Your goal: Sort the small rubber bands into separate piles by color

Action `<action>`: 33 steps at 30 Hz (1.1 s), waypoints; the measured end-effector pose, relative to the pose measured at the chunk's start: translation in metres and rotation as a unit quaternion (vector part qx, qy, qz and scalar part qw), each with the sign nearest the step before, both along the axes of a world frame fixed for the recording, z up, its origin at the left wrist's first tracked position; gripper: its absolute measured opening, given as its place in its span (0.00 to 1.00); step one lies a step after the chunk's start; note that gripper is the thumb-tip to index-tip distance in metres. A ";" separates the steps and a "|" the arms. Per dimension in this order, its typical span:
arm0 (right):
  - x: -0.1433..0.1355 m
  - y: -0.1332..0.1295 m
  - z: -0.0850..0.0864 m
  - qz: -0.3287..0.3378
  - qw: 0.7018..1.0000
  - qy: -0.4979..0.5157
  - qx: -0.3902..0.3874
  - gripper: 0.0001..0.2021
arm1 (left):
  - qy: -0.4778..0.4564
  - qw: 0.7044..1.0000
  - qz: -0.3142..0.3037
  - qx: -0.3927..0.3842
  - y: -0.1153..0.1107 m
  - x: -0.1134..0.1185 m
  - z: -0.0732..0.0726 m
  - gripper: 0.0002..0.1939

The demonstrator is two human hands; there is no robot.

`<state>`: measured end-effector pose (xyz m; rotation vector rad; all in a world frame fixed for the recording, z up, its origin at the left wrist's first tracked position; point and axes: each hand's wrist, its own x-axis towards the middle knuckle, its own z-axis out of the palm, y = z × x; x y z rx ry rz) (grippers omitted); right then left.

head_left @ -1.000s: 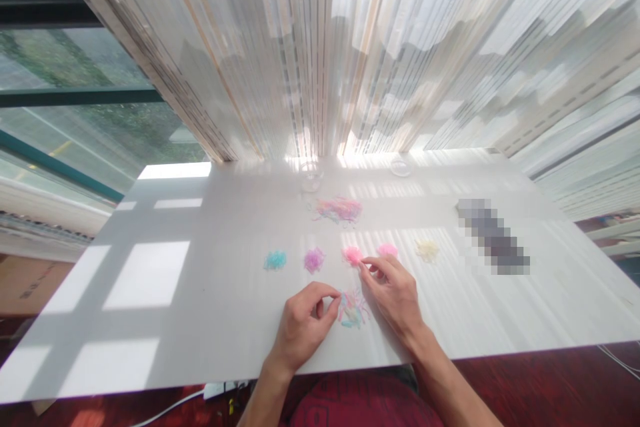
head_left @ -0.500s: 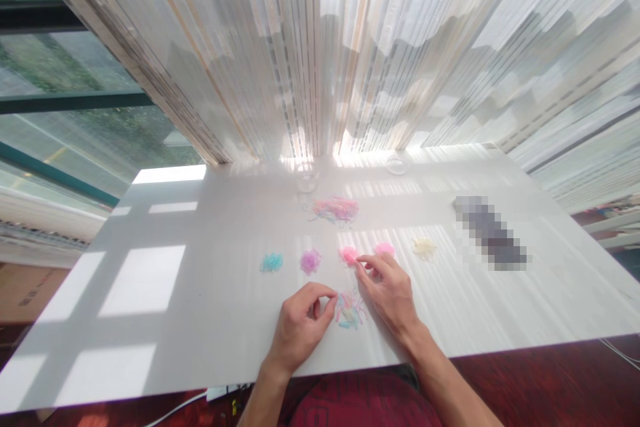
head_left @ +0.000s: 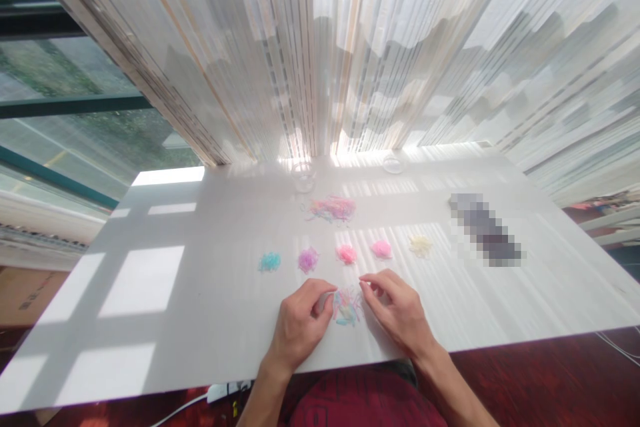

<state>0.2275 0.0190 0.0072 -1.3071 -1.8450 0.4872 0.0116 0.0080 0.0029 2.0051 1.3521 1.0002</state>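
A loose pile of mixed-colour rubber bands [head_left: 347,308] lies near the front of the table, between my two hands. My left hand [head_left: 304,319] is at its left edge, thumb and forefinger pinched close together. Across from it, my right hand [head_left: 400,310] has its thumb and forefinger pinched by the pile's upper right edge. Anything in either pinch is too small to make out. Beyond my hands runs a row of sorted heaps: turquoise bands [head_left: 270,262], purple bands [head_left: 308,259], coral-pink bands [head_left: 346,254], light pink bands [head_left: 381,249] and pale yellow bands [head_left: 421,245].
A larger mixed heap of bands [head_left: 333,209] lies behind the row. Two clear round dishes or lids, one at the left [head_left: 303,177] and one at the right [head_left: 393,165], sit near the curtain [head_left: 320,67]. A blurred dark object [head_left: 487,230] lies on the white table [head_left: 215,320].
My right hand has drawn back from the coral-pink heap towards the mixed pile in front of me. My left hand has stayed nearly in place. The view has shifted slightly.
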 end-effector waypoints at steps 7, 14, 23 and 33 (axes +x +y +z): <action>0.000 -0.027 -0.005 0.071 0.997 -0.017 -0.016 0.06 | 0.103 0.992 -0.016 0.065 0.000 0.005 0.001 0.15; -0.003 -0.027 -0.008 0.088 0.995 -0.046 0.000 0.07 | 0.103 0.993 -0.015 0.062 0.000 0.005 0.000 0.09; -0.005 -0.026 -0.008 0.073 0.997 -0.038 0.012 0.05 | 0.065 0.996 -0.029 0.043 -0.001 0.002 0.004 0.08; 0.002 -0.029 -0.005 0.110 0.993 -0.029 -0.016 0.12 | 0.071 0.995 -0.050 0.055 -0.004 0.002 0.008 0.09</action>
